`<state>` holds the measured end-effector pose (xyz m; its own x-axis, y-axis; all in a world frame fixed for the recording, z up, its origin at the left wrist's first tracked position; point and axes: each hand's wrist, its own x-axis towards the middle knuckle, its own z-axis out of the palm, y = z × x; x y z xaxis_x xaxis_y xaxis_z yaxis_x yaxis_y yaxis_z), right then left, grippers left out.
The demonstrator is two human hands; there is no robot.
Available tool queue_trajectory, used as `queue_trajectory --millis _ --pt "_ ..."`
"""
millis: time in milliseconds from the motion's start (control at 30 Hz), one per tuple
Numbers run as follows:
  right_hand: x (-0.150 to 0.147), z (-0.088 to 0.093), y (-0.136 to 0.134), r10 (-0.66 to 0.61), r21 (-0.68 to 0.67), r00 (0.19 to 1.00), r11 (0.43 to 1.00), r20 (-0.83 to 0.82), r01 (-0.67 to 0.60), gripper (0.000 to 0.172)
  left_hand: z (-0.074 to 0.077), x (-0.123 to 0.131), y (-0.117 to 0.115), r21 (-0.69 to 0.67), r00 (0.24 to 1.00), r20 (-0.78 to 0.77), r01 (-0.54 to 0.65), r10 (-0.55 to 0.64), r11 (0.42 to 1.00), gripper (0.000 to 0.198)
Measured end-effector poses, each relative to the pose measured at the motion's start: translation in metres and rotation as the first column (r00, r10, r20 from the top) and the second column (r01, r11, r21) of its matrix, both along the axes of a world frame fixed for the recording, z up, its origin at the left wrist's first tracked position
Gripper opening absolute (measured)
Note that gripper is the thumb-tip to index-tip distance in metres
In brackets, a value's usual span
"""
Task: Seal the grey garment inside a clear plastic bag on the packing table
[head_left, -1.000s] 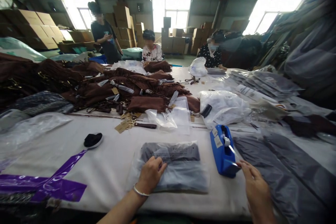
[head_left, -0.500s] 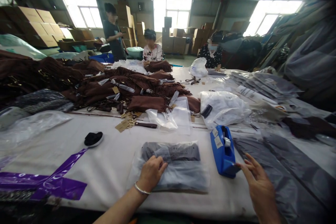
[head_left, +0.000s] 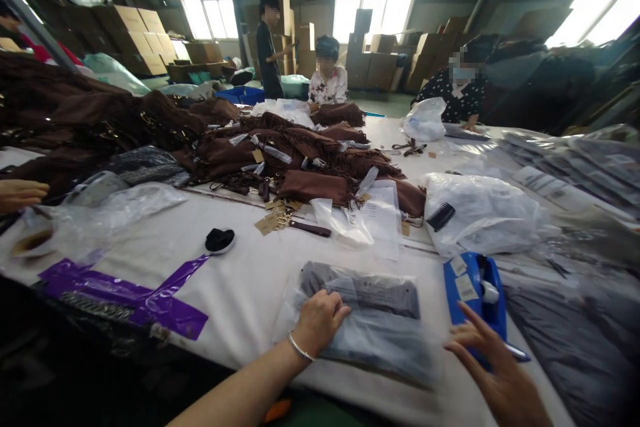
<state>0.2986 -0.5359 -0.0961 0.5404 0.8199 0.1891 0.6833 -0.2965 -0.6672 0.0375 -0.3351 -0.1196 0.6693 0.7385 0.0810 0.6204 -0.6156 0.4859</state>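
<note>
Only unreadable print on bagged garment (head_left: 367,310)

Blue tape dispenser (head_left: 473,297), purple strip (head_left: 125,293), brown fringed cloth (head_left: 315,185).

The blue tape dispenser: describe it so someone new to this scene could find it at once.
Start at the white table and go to its near edge, where the left hand presses a clear plastic bag. Just right of that bag stands the tape dispenser, under the right hand's fingers. It is the only solid bright blue thing among the plastic bags.
</note>
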Motion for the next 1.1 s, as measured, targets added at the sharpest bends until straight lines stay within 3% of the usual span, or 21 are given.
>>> queue_trajectory --millis 33,67,100,167,200,300,467,600,667,767,833,900,967,1033,1100 --pt "-0.013 0.011 0.025 0.214 -0.031 0.976 0.976 -0.05 -0.215 0.061 0.0 0.0 0.0 -0.001 1.0 -0.005 -0.003 0.003 1.0 0.021" --pt "-0.025 0.02 0.051 0.396 -0.076 0.916 0.914 -0.062 -0.4 0.059 0.0 0.0 0.001 -0.002 1.0 -0.01 -0.007 0.007 1.0 0.021" --pt "-0.035 0.026 0.074 0.504 -0.145 0.863 0.852 -0.029 -0.502 0.058 0.001 0.001 0.001 0.0 1.0 -0.015 -0.008 0.008 1.0 0.02" --pt "-0.046 0.029 0.11 0.616 -0.302 0.785 0.763 0.068 -0.572 0.064 0.002 0.0 0.0 0.009 1.0 -0.02 0.0 0.0 1.0 0.02" --pt "-0.048 0.028 0.121 0.633 -0.367 0.764 0.745 0.125 -0.557 0.069 0.002 0.0 0.0 0.015 1.0 -0.02 0.005 -0.005 1.0 0.019" --pt "-0.043 0.018 0.134 0.612 -0.45 0.754 0.758 0.239 -0.473 0.076 0.002 -0.001 0.0 0.029 1.0 -0.027 0.014 -0.013 0.999 0.019" --pt "-0.022 0.005 0.123 0.4 -0.399 0.836 0.884 0.376 -0.243 0.073 -0.001 0.0 -0.001 0.045 0.999 -0.045 0.031 -0.029 0.999 0.02" --pt "-0.017 -0.015 0.113 0.39 -0.248 0.859 0.915 0.333 -0.319 0.072 0.001 0.001 -0.001 0.029 0.999 -0.028 0.035 -0.035 0.999 0.019" --pt "-0.016 -0.02 0.11 0.362 -0.214 0.87 0.928 0.335 -0.304 0.06 0.006 -0.004 0.001 -0.03 1.0 0.001 0.018 -0.018 0.999 0.016" --pt "-0.019 -0.009 0.112 0.248 -0.085 0.931 0.968 0.267 -0.234 0.039 0.016 -0.021 0.011 -0.135 0.997 0.066 0.053 -0.045 0.989 0.014" --pt "-0.031 0.006 0.119 0.287 -0.09 0.951 0.957 0.118 -0.277 0.033 0.023 -0.037 0.02 -0.181 0.995 0.085 0.069 -0.054 0.981 0.015" --pt "-0.051 0.02 0.132 0.415 -0.191 0.909 0.889 -0.04 -0.415 0.036 0.028 -0.051 0.03 -0.223 0.997 0.075 0.027 -0.011 0.974 0.013" --pt "-0.077 0.027 0.15 0.55 -0.28 0.823 0.776 -0.14 -0.566 0.038 0.03 -0.061 0.036 -0.258 0.997 0.052 -0.045 0.061 0.965 0.013" --pt "-0.102 0.028 0.171 0.652 -0.318 0.744 0.681 -0.147 -0.659 0.039 0.027 -0.066 0.037 -0.261 0.992 0.032 -0.108 0.12 0.959 0.014" --pt "-0.124 0.025 0.19 0.726 -0.365 0.682 0.613 -0.092 -0.701 0.037 0.014 -0.067 0.032 -0.232 0.984 0.024 -0.168 0.179 0.958 0.013"
